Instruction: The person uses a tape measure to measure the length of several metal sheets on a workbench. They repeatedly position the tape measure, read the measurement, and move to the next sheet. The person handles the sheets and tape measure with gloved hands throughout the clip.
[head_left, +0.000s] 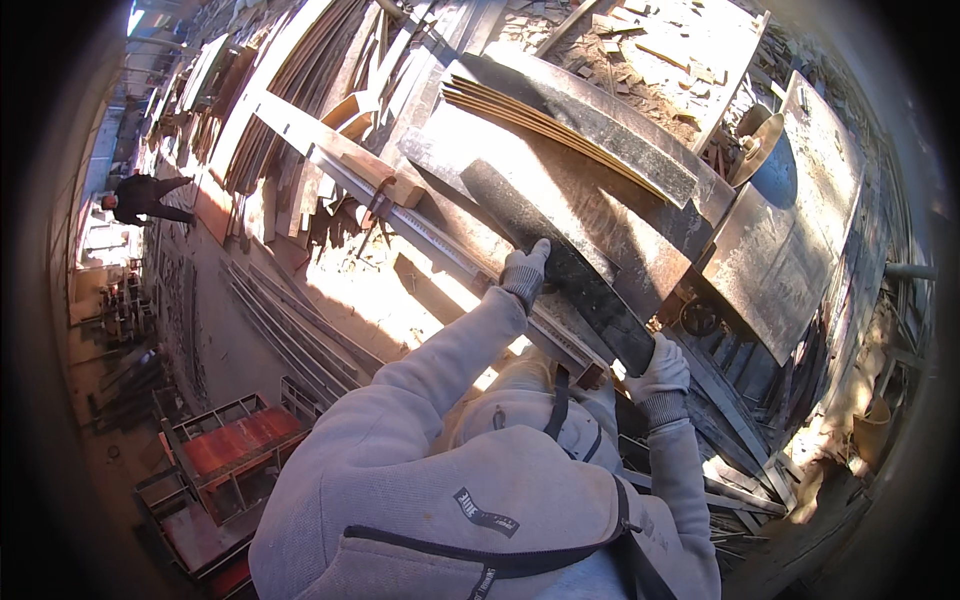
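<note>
A long black-faced board lies slanting across the metal machine table. My left hand, in a grey knit glove, grips its left edge partway along, thumb on top and fingers mostly hidden. My right hand, gloved too, is closed around the board's near right corner. Beyond the board, a stack of thin boards with yellow-brown edges and a dark top face rests on the table. A metal rail with a scale runs along the table's left side, close to my left forearm.
At the right stands a round saw blade beside a second metal plate. Offcuts litter the ground at the back, and long strips are piled at the far left. A red-topped metal frame stands lower left. Another person is far left.
</note>
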